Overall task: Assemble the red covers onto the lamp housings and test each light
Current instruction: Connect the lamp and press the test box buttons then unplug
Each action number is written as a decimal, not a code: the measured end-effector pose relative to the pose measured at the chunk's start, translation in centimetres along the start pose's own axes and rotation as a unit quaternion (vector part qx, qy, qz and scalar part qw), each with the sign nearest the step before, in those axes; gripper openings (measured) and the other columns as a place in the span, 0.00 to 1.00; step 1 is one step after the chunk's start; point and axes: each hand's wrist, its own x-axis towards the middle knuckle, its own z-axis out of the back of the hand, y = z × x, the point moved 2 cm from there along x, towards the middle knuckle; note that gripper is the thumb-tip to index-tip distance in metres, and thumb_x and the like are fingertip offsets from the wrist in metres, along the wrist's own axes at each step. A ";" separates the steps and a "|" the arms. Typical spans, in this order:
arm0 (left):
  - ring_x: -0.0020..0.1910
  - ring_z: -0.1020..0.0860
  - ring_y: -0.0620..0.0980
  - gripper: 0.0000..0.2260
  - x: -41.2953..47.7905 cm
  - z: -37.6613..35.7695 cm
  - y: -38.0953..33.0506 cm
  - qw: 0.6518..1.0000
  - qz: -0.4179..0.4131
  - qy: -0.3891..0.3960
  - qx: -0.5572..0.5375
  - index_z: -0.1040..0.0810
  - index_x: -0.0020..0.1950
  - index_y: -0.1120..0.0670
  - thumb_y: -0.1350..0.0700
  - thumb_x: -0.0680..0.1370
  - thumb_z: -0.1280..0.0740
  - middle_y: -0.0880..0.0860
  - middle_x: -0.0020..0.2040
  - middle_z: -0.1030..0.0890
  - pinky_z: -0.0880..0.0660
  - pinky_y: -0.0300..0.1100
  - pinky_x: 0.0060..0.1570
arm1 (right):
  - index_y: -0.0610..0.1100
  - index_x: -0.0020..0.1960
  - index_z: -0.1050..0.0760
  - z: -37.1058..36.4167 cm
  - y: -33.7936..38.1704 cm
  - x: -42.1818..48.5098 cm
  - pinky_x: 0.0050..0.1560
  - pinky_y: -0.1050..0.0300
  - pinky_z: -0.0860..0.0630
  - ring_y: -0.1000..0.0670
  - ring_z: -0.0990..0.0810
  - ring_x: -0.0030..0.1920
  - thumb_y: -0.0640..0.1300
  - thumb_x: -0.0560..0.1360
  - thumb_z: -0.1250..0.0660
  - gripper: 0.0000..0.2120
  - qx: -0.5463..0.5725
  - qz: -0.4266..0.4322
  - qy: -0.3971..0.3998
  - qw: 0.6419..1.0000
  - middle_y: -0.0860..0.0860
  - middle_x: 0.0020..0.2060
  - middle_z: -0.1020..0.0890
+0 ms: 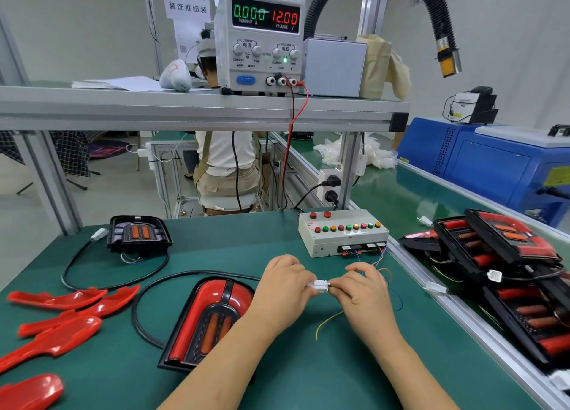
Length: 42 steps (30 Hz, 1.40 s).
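1. Left hand [285,281] is clenched on one end of the white connector [319,285], with the fingers curled over it.
2. Right hand [361,289] meets it head-on. Thumb and fingertips pinch the other end of that same connector, and the two hands are almost touching, just above the green desk [277,378].
3. Thin coloured wires [398,301] spill out on the right hand's side. A blue one and a yellow one loop over the desk and lead off toward the test box [342,233], which sits beyond the right hand with a row of coloured buttons on top.
4. Right beside the left wrist lies the lamp housing [203,320], flat on the desk with its red cover [212,292] on. The left forearm crosses its corner.
5. Its black cable [145,311] swings out in a wide loop left of the left hand.
6. Further left of that hand, the loose red covers [61,298] lie spread along the desk's edge.
7. Beyond them, well ahead of the left hand, is an uncovered black housing [138,233] with orange strips showing.
8. Out past the right hand, over the aluminium rail, finished lamps [509,255] lie piled up.
9. High above both hands, on the shelf, the power supply [262,36] reads 0.000 current and 12.00 volts.
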 end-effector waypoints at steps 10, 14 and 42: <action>0.52 0.31 0.48 0.14 0.3 0.2 -0.2 0.999 -0.002 0.034 0.039 0.20 0.50 0.51 0.45 0.81 0.42 0.48 0.46 0.20 0.39 0.39 0.52 | 0.45 0.36 0.16 0.2 0.1 0.0 0.48 0.48 0.31 0.40 0.20 0.45 0.37 0.65 0.23 0.04 0.020 0.002 0.024 1.000 0.54 0.29 0.21; 0.55 0.31 0.48 0.14 0.1 0.1 -0.1 0.999 0.016 0.034 0.025 0.19 0.54 0.50 0.45 0.80 0.40 0.47 0.49 0.19 0.37 0.40 0.55 | 0.44 0.36 0.16 0.2 0.3 0.1 0.47 0.48 0.30 0.39 0.19 0.45 0.35 0.62 0.20 0.08 0.016 0.010 0.036 0.999 0.54 0.29 0.21; 0.34 0.18 0.49 0.15 -11.6 7.9 6.6 0.745 0.513 0.105 -0.414 0.24 0.50 0.59 0.47 0.78 0.34 0.54 0.36 0.17 0.20 0.45 0.33 | 0.50 0.61 0.20 -3.5 4.4 -1.7 0.72 0.62 0.47 0.53 0.38 0.73 0.45 0.79 0.39 0.14 0.078 0.112 0.239 0.961 0.60 0.59 0.20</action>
